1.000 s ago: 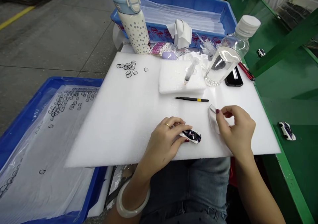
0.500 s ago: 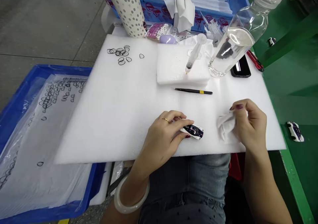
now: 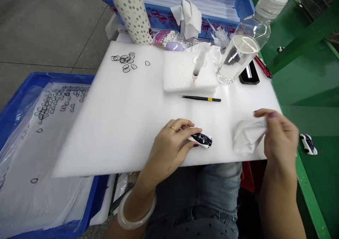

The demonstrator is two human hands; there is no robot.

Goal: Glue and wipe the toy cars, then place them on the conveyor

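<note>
My left hand [image 3: 173,140] grips a small white and dark toy car [image 3: 202,139] between thumb and fingers, low over the front part of the white foam board [image 3: 127,126]. To the right, my right hand [image 3: 280,136] pinches the corner of a white cloth [image 3: 247,136] that hangs down beside the board's front right edge. Black tweezers with a yellow band [image 3: 201,98] lie on the board beyond the car. Behind them, a syringe [image 3: 199,65] rests on a white foam block [image 3: 177,73]. Several thin black rings [image 3: 127,59] are scattered at the board's back left.
A clear bottle of liquid [image 3: 238,55] stands at the back right, beside a black phone [image 3: 249,73] and a red cutter [image 3: 263,67]. A dotted tumbler [image 3: 132,16] is at the back. Another toy car [image 3: 308,144] sits on the green surface. A blue tray [image 3: 87,205] holds more rings.
My right hand has moved right, drawing the white cloth with it and spreading it out more. My left hand keeps its hold on the toy car. The view has shifted slightly.
</note>
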